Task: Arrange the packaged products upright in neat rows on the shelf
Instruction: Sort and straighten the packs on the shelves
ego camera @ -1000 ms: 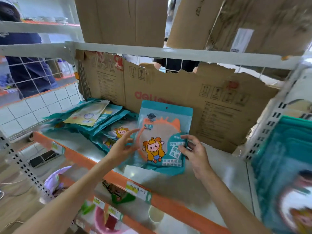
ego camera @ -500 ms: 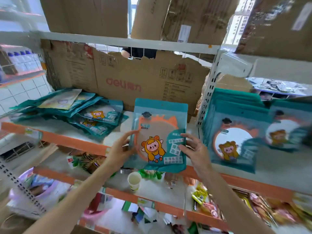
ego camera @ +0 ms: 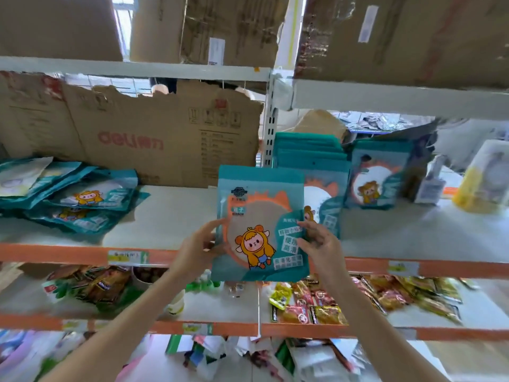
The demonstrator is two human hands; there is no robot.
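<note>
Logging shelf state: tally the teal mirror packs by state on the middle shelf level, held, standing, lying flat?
Held in both hands: 1, the pack between left hand and right hand.
Standing rows at right: 2 rows; packs per row cannot be counted.
Lying flat pile at left: at least 4, overlapping.
Total: at least 7 packs.

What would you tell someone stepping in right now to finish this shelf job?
Left hand grips the left edge of one teal packet; right hand pinches its right edge. The packet is upright, held in front of the orange shelf edge, not yet set down.
Done: a row of teal packets and another packet stand upright on the right section.
Left: place the held packet by that row, then stand up the pile of packets lying flat on the left.
</note>
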